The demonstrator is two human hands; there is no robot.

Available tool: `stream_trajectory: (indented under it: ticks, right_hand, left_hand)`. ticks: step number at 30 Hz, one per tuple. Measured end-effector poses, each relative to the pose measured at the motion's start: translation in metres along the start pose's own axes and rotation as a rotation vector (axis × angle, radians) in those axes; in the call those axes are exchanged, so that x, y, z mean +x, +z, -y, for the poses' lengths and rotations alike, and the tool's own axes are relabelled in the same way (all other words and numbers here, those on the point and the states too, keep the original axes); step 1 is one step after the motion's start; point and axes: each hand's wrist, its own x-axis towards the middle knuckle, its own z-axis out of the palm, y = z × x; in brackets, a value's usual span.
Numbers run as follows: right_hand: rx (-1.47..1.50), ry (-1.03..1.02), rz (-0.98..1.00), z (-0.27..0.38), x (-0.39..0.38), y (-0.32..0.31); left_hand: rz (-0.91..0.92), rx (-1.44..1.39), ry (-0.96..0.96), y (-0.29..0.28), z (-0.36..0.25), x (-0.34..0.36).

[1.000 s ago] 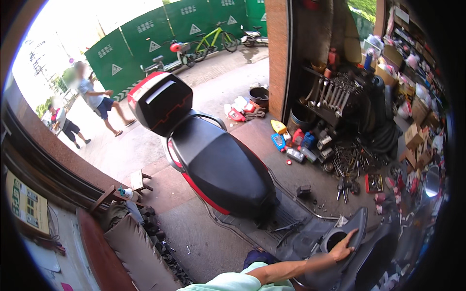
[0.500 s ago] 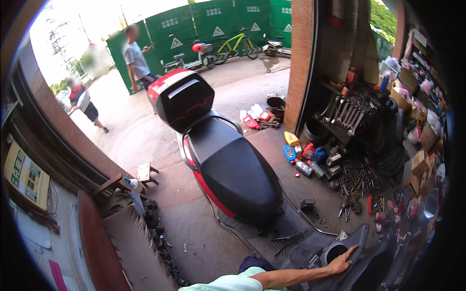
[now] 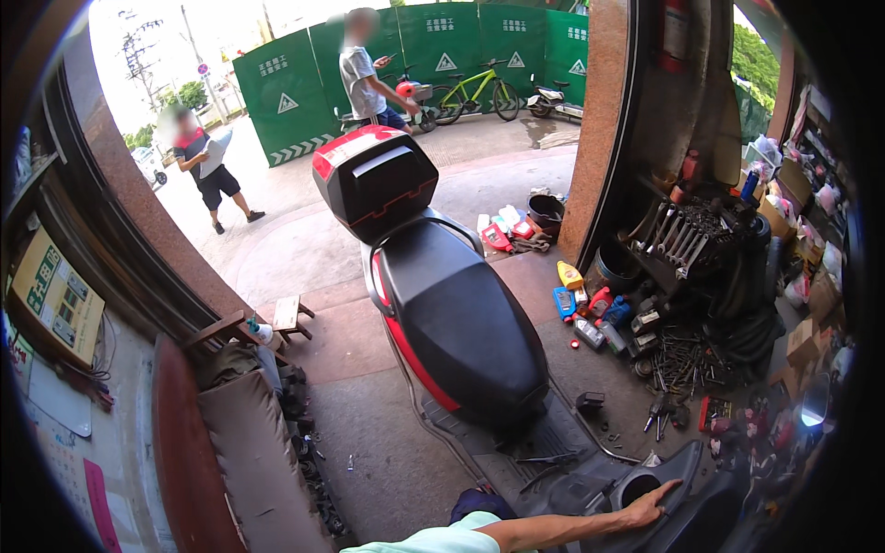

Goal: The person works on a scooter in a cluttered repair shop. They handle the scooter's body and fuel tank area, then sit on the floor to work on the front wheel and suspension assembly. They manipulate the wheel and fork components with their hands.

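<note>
A bare arm with a mint-green sleeve comes in from the lower edge and stretches right; it appears to be my left. My left hand (image 3: 650,505) lies on the dark front panel (image 3: 683,468) of a red and black scooter, with its fingers stretched out along the edge. Close by the hand is a round opening (image 3: 636,488) in the scooter's front bodywork. The black seat (image 3: 466,327) runs away from me, with a red and black top box (image 3: 378,180) behind it. My right hand is out of sight.
Right of the scooter lie oil bottles (image 3: 590,332), a pile of loose tools (image 3: 687,361) and a small black block (image 3: 590,402). Wrenches (image 3: 680,241) line a stand. At left are a padded bench (image 3: 263,461) and a stool (image 3: 291,315). Two people, a walker (image 3: 364,83) and another (image 3: 214,166), are outside.
The scene has shifted right and slightly down as my view turned. The walker outside has moved right along the green fence. My left hand keeps its place on the panel.
</note>
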Motion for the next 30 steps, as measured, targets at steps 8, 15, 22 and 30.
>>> stream_trajectory:
  ticks: [8,15,22,30]
  right_hand:
    - [-0.002,0.024,0.051,0.012,-0.017,0.010]
    - [0.008,-0.004,0.068,0.011,-0.017,0.011]
    - [-0.054,-0.053,0.038,0.011,-0.014,0.011]
    - [0.014,-0.038,0.075,0.005,-0.006,-0.005]
  left_hand:
    - [-0.059,0.063,-0.085,-0.006,-0.032,-0.008]
    - [-0.097,0.088,-0.106,-0.004,-0.030,-0.009]
    - [-0.093,0.076,-0.129,-0.002,-0.009,-0.002]
    - [-0.098,0.050,-0.244,0.000,0.014,0.003]
